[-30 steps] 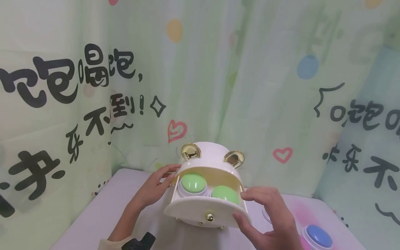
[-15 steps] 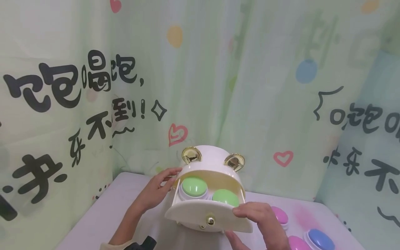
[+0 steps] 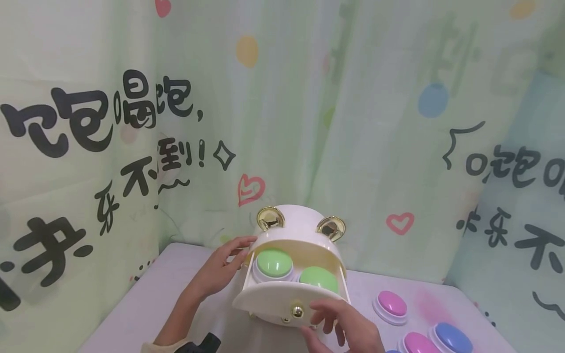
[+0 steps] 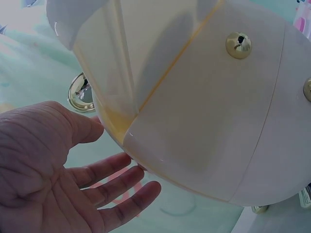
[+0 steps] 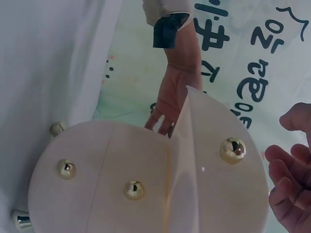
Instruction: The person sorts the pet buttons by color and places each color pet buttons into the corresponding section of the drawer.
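A white rounded box (image 3: 293, 225) with gold ears stands on the table. Its upper drawer is pulled out, and the drawer front (image 3: 260, 298) carries a gold knob (image 3: 297, 311). Two round white pieces with green domed tops lie inside: the left green piece (image 3: 274, 264) and the right green piece (image 3: 319, 278). My left hand (image 3: 220, 268) touches the box's left side with extended fingers. Just right of the knob is my right hand (image 3: 348, 327), its fingers loosely bent and holding nothing. In the right wrist view these fingers (image 5: 282, 187) are apart from the drawer front.
Right of the box lie a pink-topped round piece (image 3: 392, 305), another pink piece (image 3: 419, 343) and a blue-topped piece (image 3: 452, 337). Part of a further blue one shows at the bottom edge. A printed curtain (image 3: 371, 147) hangs behind the table (image 3: 176, 264).
My right hand has moved from the drawer's right side, past the front panel's right edge, leftward to beside the knob. The pink pieces have come into sight. My left hand stays.
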A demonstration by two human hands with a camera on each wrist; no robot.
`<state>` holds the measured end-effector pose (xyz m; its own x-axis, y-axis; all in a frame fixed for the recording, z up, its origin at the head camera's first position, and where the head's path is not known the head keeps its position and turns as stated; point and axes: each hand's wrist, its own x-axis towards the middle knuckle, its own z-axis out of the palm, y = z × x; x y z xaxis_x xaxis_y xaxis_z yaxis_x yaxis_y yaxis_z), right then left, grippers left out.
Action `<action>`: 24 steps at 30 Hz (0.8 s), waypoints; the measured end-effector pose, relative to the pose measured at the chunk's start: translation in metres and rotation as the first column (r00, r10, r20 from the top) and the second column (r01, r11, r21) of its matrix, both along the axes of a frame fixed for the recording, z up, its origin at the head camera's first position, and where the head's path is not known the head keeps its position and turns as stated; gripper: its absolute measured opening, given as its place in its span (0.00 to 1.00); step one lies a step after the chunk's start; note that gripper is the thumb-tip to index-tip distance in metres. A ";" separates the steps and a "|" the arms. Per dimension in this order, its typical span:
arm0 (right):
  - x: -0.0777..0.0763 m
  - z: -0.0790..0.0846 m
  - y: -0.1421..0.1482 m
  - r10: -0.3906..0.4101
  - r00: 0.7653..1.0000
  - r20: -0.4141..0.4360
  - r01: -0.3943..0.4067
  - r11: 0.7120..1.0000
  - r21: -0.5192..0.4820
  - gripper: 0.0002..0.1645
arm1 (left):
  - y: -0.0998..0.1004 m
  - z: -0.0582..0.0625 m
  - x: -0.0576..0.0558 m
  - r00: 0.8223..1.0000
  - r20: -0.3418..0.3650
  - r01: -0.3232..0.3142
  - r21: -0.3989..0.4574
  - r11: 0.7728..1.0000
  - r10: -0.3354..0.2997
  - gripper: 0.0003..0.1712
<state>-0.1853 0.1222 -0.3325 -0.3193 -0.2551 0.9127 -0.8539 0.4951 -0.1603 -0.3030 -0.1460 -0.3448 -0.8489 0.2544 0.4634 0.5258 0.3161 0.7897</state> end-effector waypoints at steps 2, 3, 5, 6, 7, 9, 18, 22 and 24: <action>-0.003 -0.003 -0.001 0.019 1.000 0.003 -0.019 0.999 0.029 0.23 | 0.000 0.000 0.001 1.000 -0.003 0.007 -0.001 1.000 -0.007 0.20; -0.005 -0.004 -0.001 0.033 0.999 0.008 -0.033 0.999 0.040 0.23 | 0.000 0.000 0.001 1.000 -0.006 0.011 -0.002 1.000 -0.011 0.20; -0.008 -0.006 -0.002 0.058 0.998 -0.001 -0.058 0.997 0.051 0.24 | 0.001 0.000 0.001 1.000 -0.006 0.011 -0.004 1.000 -0.011 0.20; -0.010 -0.008 -0.002 0.066 0.998 -0.006 -0.066 0.996 0.053 0.24 | 0.001 -0.001 0.001 1.000 -0.006 0.011 -0.004 1.000 -0.011 0.20; -0.011 -0.009 -0.003 0.078 0.997 -0.003 -0.078 0.996 0.053 0.24 | 0.001 -0.001 0.001 1.000 -0.002 0.011 -0.002 1.000 -0.011 0.20; -0.014 -0.010 -0.003 0.105 0.994 0.002 -0.105 0.993 0.055 0.25 | 0.001 -0.002 0.001 1.000 -0.002 0.006 -0.005 1.000 -0.006 0.19; -0.025 -0.017 -0.004 0.169 0.985 0.025 -0.170 0.977 0.125 0.21 | -0.001 -0.004 -0.001 1.000 -0.013 -0.008 -0.022 1.000 0.008 0.20; -0.030 -0.018 -0.003 0.179 0.984 0.003 -0.177 0.971 0.162 0.16 | -0.001 -0.003 -0.002 1.000 -0.011 0.003 -0.006 1.000 -0.003 0.20; -0.033 -0.017 -0.003 0.180 0.983 -0.030 -0.172 0.970 0.173 0.15 | -0.001 -0.003 -0.002 1.000 -0.011 0.009 0.003 1.000 -0.009 0.20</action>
